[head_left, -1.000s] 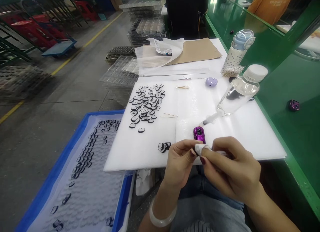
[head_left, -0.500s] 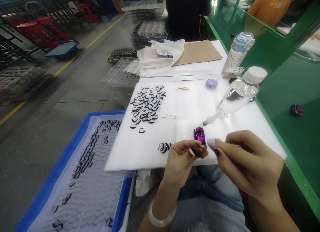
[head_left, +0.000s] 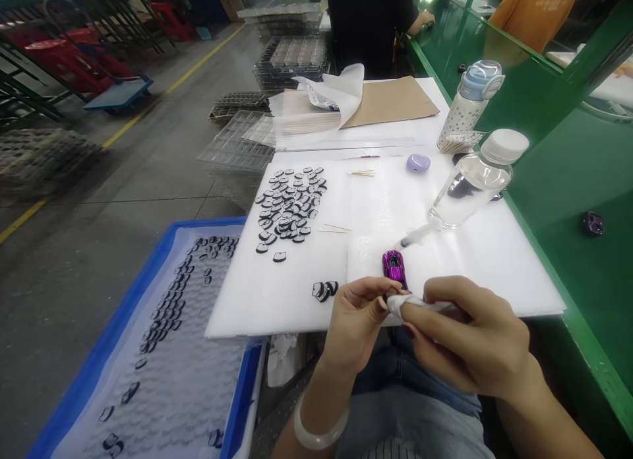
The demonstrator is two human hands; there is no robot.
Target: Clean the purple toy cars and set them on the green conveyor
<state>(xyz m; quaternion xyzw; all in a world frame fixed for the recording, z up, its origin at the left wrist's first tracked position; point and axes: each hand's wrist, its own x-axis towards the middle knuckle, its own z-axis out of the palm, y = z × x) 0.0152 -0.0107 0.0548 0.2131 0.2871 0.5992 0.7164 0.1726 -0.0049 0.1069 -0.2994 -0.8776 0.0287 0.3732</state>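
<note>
My left hand (head_left: 359, 320) pinches a small dark part between thumb and fingers at the near edge of the white foam sheet (head_left: 297, 294). My right hand (head_left: 467, 340) is closed on a white cloth (head_left: 401, 304) wrapped over a fingertip, and the cloth presses against the part. A shiny purple toy car (head_left: 394, 266) lies on the foam just beyond both hands. Three loose dark parts (head_left: 324, 290) sit to the left of my left hand.
A pile of black parts (head_left: 289, 205) lies on the foam. A blue tray (head_left: 148, 353) with more parts stands at the left. A clear squeeze bottle (head_left: 469, 182), a dotted water bottle (head_left: 469, 99), a lilac case (head_left: 418, 163) and cardboard (head_left: 390, 99) lie farther back. Another purple car (head_left: 592, 223) rests on the green bench.
My right hand pulled the cloth away to the right half a second ago, then came back; the cloth is against the part in my left hand again.
</note>
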